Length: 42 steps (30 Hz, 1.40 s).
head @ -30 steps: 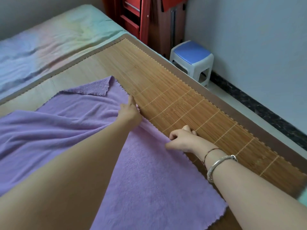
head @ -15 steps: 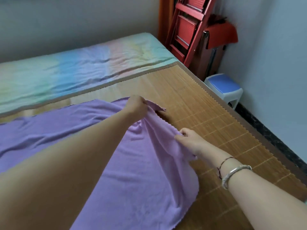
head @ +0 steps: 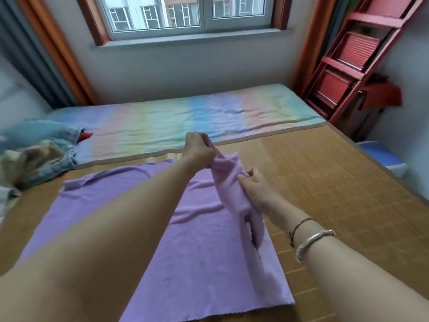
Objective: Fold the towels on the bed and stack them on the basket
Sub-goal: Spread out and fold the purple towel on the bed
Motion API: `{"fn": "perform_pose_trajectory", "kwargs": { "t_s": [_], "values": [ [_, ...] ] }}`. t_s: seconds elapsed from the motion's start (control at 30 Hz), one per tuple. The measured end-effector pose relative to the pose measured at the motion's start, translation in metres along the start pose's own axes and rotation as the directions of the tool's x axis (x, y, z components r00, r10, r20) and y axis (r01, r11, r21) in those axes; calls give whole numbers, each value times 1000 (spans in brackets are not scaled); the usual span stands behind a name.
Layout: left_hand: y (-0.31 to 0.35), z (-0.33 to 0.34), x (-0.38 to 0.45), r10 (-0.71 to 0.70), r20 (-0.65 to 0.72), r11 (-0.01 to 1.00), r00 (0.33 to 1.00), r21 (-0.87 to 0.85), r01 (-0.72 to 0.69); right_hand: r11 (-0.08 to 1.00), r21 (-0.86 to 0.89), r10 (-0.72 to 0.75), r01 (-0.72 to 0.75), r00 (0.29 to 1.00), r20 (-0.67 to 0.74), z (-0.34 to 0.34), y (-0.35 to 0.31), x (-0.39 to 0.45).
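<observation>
One head-worn wide-angle view, looking forward and down along the person's arms.

It sits close above the woven bamboo bed mat [head: 325, 182], facing the grey-framed window [head: 185, 17] in the far wall; straight lines bow toward the frame's edges.

Ahead of you a window [head: 185, 12] sits in the grey wall, orange-brown curtains [head: 58, 52] hanging at both sides. To your right a red folding ladder [head: 355, 59] leans in the corner; below it stands a blue-topped stool [head: 380, 156] — only part of it shows. At your far left lies a heap of crumpled clothes [head: 37, 154] — blue, checked and beige pieces piled together.
</observation>
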State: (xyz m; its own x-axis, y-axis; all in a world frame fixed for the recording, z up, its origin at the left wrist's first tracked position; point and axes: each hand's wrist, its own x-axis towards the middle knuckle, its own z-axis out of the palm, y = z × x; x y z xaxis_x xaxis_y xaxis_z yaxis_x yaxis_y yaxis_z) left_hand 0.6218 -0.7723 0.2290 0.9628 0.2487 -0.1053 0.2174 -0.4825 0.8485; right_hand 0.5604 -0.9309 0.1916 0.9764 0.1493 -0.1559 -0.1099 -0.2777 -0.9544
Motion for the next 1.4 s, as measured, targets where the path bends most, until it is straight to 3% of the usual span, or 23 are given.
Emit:
{"fn": "perform_pose_trajectory", "kwargs": {
  "t_s": [0.17,0.3,0.43,0.77,0.97,1.03,1.13,1.2,1.33,1.4],
  "values": [
    [-53,-94,-9,54,-91,998,994,19,-52,998,54,20,-26,993,117,103,-30,2],
    [-97,-165,-15,77,-82,997,994,27,-75,983,169,38,-77,974,222,184,-47,-8],
    [-160,-242,-12,75,-61,997,995,19,-74,981,168,47,-99,957,288,280,-49,-20],
    [-333,-407,-4,38,130,999,991,8,-40,982,123,121,-144,976,179,524,-42,-38],
    [-453,-450,0,-65,179,995,982,-63,78,991,4,128,-132,968,215,637,6,-44],
    [-505,-454,-13,-189,131,977,973,-76,200,977,-130,201,-169,935,294,669,34,-46],
    [-589,-454,-44,-429,-26,903,903,-15,429,934,-275,329,-228,849,414,702,73,-63],
    [-625,-450,-71,-514,-39,858,857,-45,512,945,-243,304,-220,865,400,704,83,-80],
    [-652,-430,-118,-537,67,834,841,-110,541,974,-84,225,-209,895,385,694,83,-102],
    [-647,-420,-133,-491,90,865,866,-68,498,977,-175,181,-122,908,377,687,90,-104]
  ]
}}
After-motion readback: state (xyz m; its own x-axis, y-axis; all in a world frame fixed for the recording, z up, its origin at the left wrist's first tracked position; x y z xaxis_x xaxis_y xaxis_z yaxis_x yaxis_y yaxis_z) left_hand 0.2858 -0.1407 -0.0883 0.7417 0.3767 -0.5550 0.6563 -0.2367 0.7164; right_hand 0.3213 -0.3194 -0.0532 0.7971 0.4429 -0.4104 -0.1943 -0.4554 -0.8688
